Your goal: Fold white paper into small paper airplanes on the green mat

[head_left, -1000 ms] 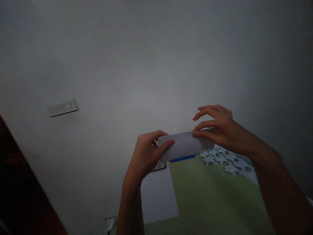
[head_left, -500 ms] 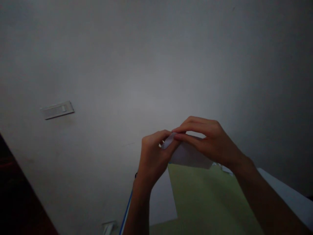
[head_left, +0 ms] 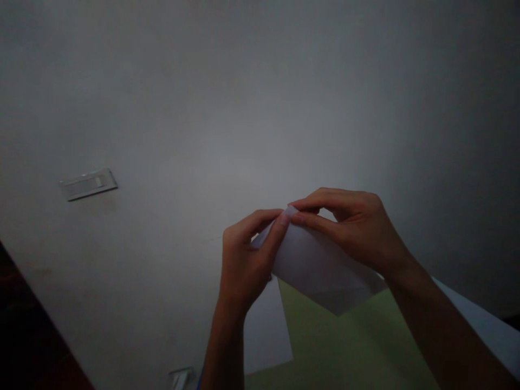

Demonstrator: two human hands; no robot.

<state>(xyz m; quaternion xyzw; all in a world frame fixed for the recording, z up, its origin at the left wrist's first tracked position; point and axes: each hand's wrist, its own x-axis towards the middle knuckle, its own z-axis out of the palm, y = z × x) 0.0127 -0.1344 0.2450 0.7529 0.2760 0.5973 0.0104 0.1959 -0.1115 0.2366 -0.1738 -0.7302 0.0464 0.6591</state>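
Observation:
A folded white sheet of paper hangs between my two hands, its lower corner pointing down over a green surface. My left hand pinches the top of the paper between thumb and fingers. Close beside it, my right hand pinches the same peak from the other side. The two sets of fingertips almost meet at the paper's tip. Part of the sheet behind my fingers and right wrist is hidden.
Another white sheet lies on the green surface near my left forearm. Something white and flat extends beyond my right forearm. A pale wall rises ahead, with a switch plate at left and another wall fitting low down.
The held paper has turned, so more of its face and a lower corner now show. My hands have spread slightly apart, and my left thumb now lies along the paper's front.

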